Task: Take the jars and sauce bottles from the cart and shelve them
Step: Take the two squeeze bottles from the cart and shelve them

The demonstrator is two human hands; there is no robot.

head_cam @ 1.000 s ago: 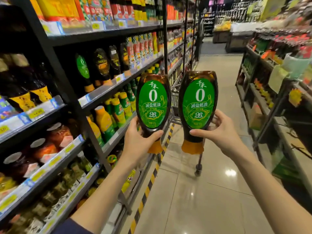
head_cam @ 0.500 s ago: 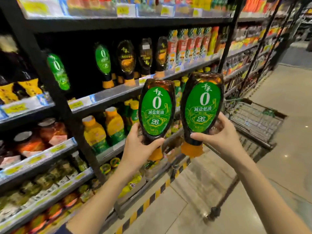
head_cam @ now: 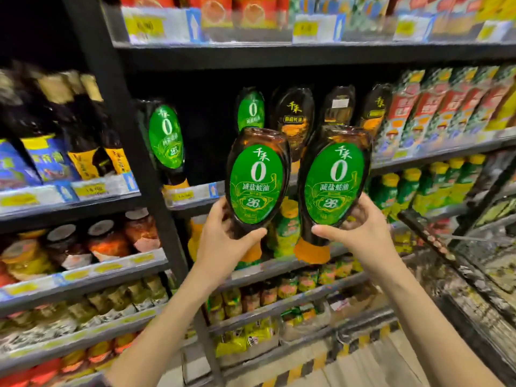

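I hold two dark squeeze bottles of sauce with green oval labels and orange caps, caps pointing down. My left hand [head_cam: 223, 241] grips the left bottle [head_cam: 257, 180] near its neck. My right hand [head_cam: 360, 230] grips the right bottle [head_cam: 333, 185] the same way. Both bottles are raised in front of the middle shelf [head_cam: 195, 195], where matching green-label bottles [head_cam: 166, 138] stand cap-down beside dark bottles with gold labels [head_cam: 293, 118]. A dark gap lies on that shelf between the two green-label bottles.
A black shelf upright [head_cam: 131, 163] rises just left of my left hand. Jars [head_cam: 106, 241] fill the lower left shelves, and green and yellow bottles [head_cam: 435, 185] fill the right ones. The wire cart [head_cam: 472, 263] stands at the lower right. Yellow-black floor tape [head_cam: 349, 347] runs along the shelf base.
My view has swung left, from the aisle to face the shelves. Both bottles have come closer to the middle shelf, still held the same way. The cart now sits at the right edge.
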